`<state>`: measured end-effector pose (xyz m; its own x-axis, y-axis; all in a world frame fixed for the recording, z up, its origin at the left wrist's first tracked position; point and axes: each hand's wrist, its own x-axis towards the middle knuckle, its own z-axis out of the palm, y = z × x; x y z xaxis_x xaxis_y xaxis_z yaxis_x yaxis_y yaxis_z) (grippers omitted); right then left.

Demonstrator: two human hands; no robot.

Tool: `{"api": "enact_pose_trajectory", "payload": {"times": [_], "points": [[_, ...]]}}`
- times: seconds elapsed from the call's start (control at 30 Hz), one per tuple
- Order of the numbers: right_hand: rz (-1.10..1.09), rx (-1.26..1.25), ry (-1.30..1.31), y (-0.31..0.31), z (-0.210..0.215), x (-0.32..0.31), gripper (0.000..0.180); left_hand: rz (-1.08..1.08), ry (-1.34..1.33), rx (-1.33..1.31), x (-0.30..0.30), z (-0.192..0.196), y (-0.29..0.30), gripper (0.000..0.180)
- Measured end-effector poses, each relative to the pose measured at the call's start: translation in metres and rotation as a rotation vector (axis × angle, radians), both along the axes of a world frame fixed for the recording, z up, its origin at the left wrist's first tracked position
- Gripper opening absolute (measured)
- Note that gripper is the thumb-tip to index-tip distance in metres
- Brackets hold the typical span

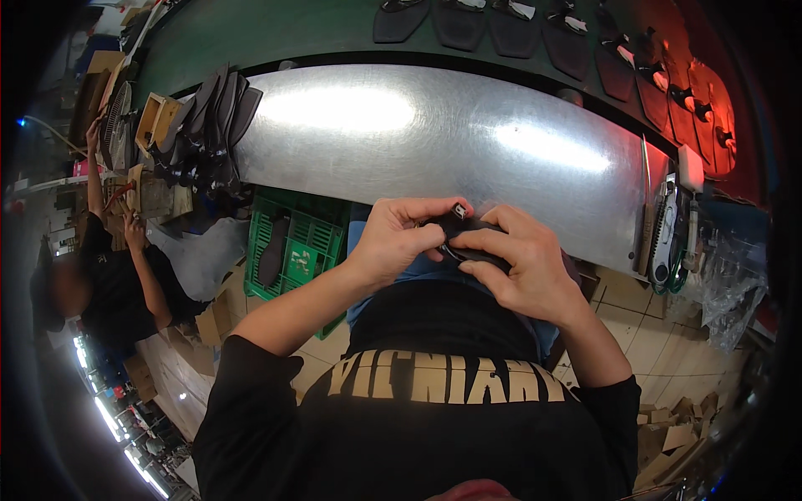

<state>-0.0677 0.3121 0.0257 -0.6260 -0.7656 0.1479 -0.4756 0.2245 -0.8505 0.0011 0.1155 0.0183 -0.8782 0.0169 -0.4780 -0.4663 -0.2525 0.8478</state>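
Note:
Both hands meet over my lap at the near edge of a shiny metal table [434, 134]. My left hand [397, 238] and my right hand [514, 259] are closed together on a small black shoe part [468, 227] with a pale tag at its top. The fingers cover most of the piece, so its full shape is hidden. A stack of dark shoe soles [209, 125] leans on the table's left end, beyond my left hand.
A green conveyor belt [276, 33] behind the table carries a row of black soles [510, 25]. A green plastic crate [296, 242] stands on the floor at left. Another person [125, 267] works at far left. Tools [668, 234] lie at the table's right end; cardboard scraps [668, 426] litter the tiled floor.

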Motion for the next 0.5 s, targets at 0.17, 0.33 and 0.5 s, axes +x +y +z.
{"api": "enact_pose_trajectory", "payload": {"times": [0.17,0.33,0.5], "points": [[-0.056,0.000,-0.022,0.000,-0.001,0.004,0.023,-0.013,0.004,-0.019,-0.005,0.006,0.000,0.040],[-0.111,-0.032,0.005,0.000,-0.006,0.008,0.022,-0.004,0.004,-0.030,-0.007,0.013,0.001,0.040],[-0.176,-0.083,0.075,-0.002,-0.012,0.010,0.021,0.049,-0.033,0.022,-0.009,0.015,0.003,0.040]]}}
